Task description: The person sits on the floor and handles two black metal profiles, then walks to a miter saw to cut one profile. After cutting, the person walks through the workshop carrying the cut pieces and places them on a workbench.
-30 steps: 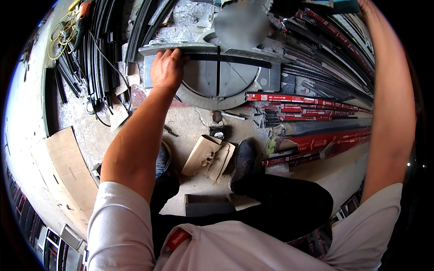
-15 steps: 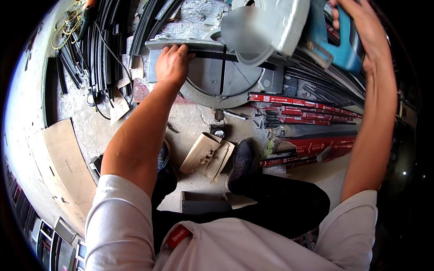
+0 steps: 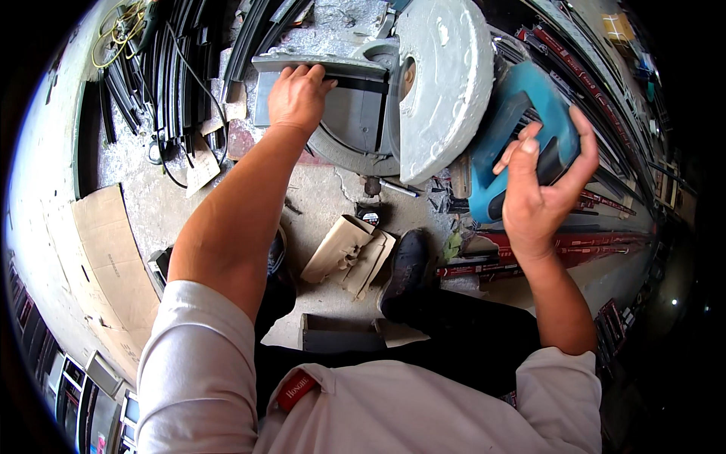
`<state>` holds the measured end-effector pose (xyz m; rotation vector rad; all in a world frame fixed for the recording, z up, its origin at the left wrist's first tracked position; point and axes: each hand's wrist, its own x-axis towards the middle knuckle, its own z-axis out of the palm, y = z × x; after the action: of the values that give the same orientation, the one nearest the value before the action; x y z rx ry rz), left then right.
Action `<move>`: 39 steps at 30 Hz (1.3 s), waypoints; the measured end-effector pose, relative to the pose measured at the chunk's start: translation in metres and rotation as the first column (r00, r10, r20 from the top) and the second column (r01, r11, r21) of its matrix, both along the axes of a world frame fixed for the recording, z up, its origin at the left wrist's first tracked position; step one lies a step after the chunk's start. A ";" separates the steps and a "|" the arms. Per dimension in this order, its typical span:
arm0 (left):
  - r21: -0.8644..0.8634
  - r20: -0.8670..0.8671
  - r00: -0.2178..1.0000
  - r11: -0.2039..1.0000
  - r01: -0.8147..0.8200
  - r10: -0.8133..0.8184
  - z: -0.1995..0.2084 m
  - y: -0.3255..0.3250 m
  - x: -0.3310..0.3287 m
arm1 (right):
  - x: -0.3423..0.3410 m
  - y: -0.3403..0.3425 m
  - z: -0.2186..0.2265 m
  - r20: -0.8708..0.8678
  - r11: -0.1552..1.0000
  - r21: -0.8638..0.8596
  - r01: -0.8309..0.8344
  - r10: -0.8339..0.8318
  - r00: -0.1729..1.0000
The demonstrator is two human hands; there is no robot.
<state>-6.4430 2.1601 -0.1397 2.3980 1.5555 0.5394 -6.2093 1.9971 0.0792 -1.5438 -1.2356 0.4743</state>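
A mitre saw with a pale, dusty blade guard [image 3: 446, 83] and a teal handle [image 3: 503, 163] stands ahead of me, its head raised. My right hand [image 3: 541, 185] is wrapped round the handle, with fingertips showing through its opening. My left hand [image 3: 296, 98] grips a narrow black strip [image 3: 363, 84] against the saw's metal fence [image 3: 333, 66], its fingers bent over the strip. To the right the strip runs across the round grey saw table [image 3: 352, 121] toward the guard, which hides its far end. The blade is hidden too.
Bundled black profiles [image 3: 181, 76] lie at the far left beside a yellow cord [image 3: 113, 38]. Red-wrapped lengths [image 3: 590, 242] are stacked at right. Between my shoes are torn cardboard [image 3: 352, 253] and a tape measure [image 3: 368, 216]. A cardboard sheet [image 3: 113, 257] lies at left.
The saw head has swung up and toward me, with my right hand on its handle. The blurred disc by the guard is out of sight. My left hand stays at the fence.
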 end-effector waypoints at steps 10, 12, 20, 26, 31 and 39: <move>-0.001 -0.001 1.000 1.000 -0.007 0.007 -0.002 0.000 0.000 | 0.001 -0.022 -0.032 0.082 0.999 0.040 -0.035 0.032 0.996; -0.004 -0.002 1.000 1.000 -0.012 0.012 -0.002 0.001 0.000 | 0.002 -0.024 -0.036 0.124 0.999 0.033 -0.030 0.026 0.992; -0.064 -0.036 0.999 0.998 -0.019 0.017 0.002 0.001 0.001 | 0.004 -0.033 -0.043 0.216 0.998 0.004 -0.069 0.066 0.974; -0.042 -0.025 1.000 0.999 -0.015 0.014 0.001 0.001 0.000 | 0.003 -0.036 -0.045 0.217 0.997 -0.004 -0.083 0.082 0.973; -0.051 -0.033 0.999 0.999 -0.015 0.013 0.003 0.001 0.001 | 0.004 -0.037 -0.046 0.229 0.996 -0.008 -0.091 0.090 0.969; -0.051 -0.014 1.000 0.999 -0.003 0.002 0.004 0.001 0.001 | 0.003 -0.040 -0.051 0.135 0.997 0.021 -0.070 0.066 0.989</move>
<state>-6.4424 2.1613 -0.1354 2.3680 1.5588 0.4784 -6.2067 1.9576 0.0279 -1.5359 -1.3964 0.4023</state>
